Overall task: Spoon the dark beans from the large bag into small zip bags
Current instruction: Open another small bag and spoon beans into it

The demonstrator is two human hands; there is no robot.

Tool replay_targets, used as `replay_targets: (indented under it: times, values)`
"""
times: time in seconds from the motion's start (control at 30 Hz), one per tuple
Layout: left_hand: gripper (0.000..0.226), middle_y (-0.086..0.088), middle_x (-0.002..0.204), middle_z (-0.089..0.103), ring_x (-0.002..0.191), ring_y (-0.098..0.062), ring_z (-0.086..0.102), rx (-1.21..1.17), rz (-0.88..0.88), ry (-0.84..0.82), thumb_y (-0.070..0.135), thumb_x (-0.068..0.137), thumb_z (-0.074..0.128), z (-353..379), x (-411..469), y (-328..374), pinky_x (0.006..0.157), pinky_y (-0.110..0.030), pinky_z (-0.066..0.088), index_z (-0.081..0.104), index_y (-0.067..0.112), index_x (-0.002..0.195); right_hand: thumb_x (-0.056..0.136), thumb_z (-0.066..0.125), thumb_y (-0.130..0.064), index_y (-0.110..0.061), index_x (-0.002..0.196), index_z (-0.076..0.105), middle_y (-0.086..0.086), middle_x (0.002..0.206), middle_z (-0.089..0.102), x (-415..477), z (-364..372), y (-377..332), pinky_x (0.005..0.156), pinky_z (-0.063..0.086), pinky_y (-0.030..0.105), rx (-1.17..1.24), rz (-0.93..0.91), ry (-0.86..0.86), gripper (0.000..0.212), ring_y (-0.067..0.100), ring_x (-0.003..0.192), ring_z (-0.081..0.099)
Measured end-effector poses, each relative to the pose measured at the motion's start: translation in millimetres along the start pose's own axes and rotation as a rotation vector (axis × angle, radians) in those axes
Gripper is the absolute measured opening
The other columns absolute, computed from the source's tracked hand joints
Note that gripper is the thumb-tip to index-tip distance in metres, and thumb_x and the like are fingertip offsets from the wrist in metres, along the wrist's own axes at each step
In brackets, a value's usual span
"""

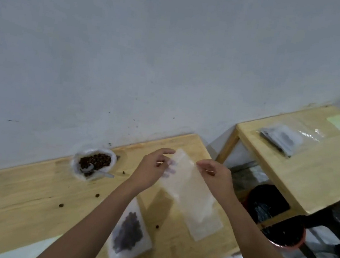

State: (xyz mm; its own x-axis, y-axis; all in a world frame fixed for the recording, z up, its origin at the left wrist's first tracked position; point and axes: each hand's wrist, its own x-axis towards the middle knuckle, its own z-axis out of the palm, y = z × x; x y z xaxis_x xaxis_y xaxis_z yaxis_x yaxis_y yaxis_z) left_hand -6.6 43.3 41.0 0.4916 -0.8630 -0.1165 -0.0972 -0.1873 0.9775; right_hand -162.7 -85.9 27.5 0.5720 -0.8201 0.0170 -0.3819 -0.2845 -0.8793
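Observation:
Both my hands hold an empty translucent zip bag (189,187) up over the wooden table (28,193). My left hand (153,169) pinches the bag's top left edge, and my right hand (214,175) pinches its top right edge. The large bag of dark beans (94,160) stands open near the wall at the table's back, with a metal spoon (95,171) lying in it. A small zip bag filled with beans (130,233) lies flat on the table beneath my left forearm.
A few loose beans (61,205) lie scattered on the table. A flat sheet or bag (206,227) lies under the held bag. A second table (301,166) at right carries a stack of bags (281,138). A dark-lined bin (284,233) stands between the tables.

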Motion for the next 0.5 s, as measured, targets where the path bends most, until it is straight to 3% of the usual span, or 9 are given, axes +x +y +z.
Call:
replay_targets:
  times: [0.13,0.23,0.3,0.4,0.5]
  values:
    - [0.022,-0.005,0.096,0.070,0.087,-0.017,0.069,-0.027,0.000,0.146,0.010,0.095,0.052,-30,-17,10,0.072,-0.033,0.058,0.060,0.020,0.113,0.083,0.060,0.005,-0.016,0.089,0.068,-0.004,0.090,0.067,5,29,-33,0.071,0.046,0.005,0.081,-0.067,0.013,0.023,0.009,0.084,0.063]
    - [0.022,-0.007,0.095,0.069,0.088,-0.015,0.066,-0.009,0.022,0.261,0.010,0.093,0.054,-51,-33,15,0.076,-0.034,0.057,0.060,0.023,0.109,0.083,0.061,0.003,-0.018,0.086,0.067,-0.003,0.088,0.068,1,56,-65,0.073,0.046,0.006,0.178,-0.112,-0.050,0.022,0.001,0.081,0.064]
    - [0.023,-0.007,0.096,0.069,0.089,-0.015,0.065,-0.014,0.052,0.314,0.009,0.092,0.056,-62,-42,17,0.076,-0.032,0.055,0.061,0.026,0.107,0.083,0.063,0.000,-0.019,0.086,0.067,-0.004,0.089,0.069,-4,74,-85,0.081,0.050,0.014,0.239,-0.116,-0.124,0.020,0.004,0.084,0.065]
    - [0.021,-0.004,0.104,0.068,0.096,-0.011,0.065,-0.053,0.102,0.351,0.012,0.091,0.059,-75,-56,18,0.080,-0.028,0.055,0.061,0.026,0.107,0.084,0.064,-0.002,-0.014,0.091,0.067,0.005,0.092,0.069,-10,97,-115,0.085,0.055,0.033,0.470,0.009,-0.270,0.014,0.018,0.089,0.066]
    - [0.026,-0.005,0.113,0.066,0.106,-0.011,0.062,-0.105,0.163,0.358,0.009,0.089,0.061,-86,-69,18,0.087,-0.027,0.052,0.061,0.012,0.115,0.085,0.063,-0.001,-0.003,0.098,0.066,0.011,0.092,0.067,-17,112,-140,0.078,0.058,0.032,0.690,0.156,-0.373,0.013,0.017,0.084,0.068]
